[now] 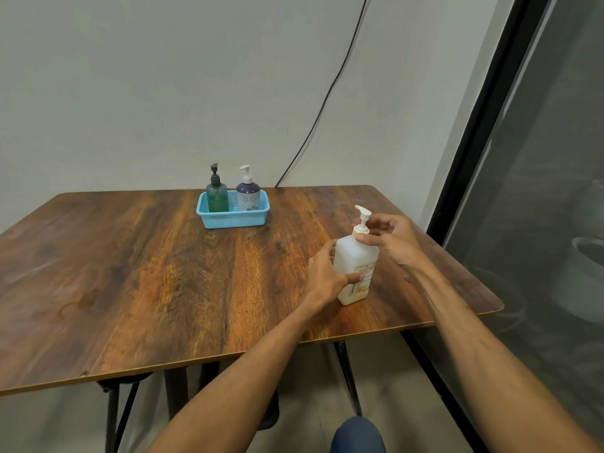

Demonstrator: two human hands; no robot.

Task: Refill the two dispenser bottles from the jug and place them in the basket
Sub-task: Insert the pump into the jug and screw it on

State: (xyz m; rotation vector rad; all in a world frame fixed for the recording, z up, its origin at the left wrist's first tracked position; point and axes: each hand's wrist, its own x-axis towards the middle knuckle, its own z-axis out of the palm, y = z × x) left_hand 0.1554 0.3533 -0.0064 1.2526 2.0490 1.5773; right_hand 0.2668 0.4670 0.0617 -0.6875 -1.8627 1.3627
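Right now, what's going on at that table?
A person is handling the white jug near the right edge of the table: the left hand grips its body, the right hand pinches the pump collar on top. The green bottle and the purple-and-white bottle stand upright in the blue basket at the far side, pumps on.

Blue basket (233, 220) w/ green bottle (217, 197) & purple-white floral bottle (248, 196); whitish jug (354, 259), brown woodgrain table (147, 273).

Wooden table (130, 273) with basket (233, 220), jug (354, 256)
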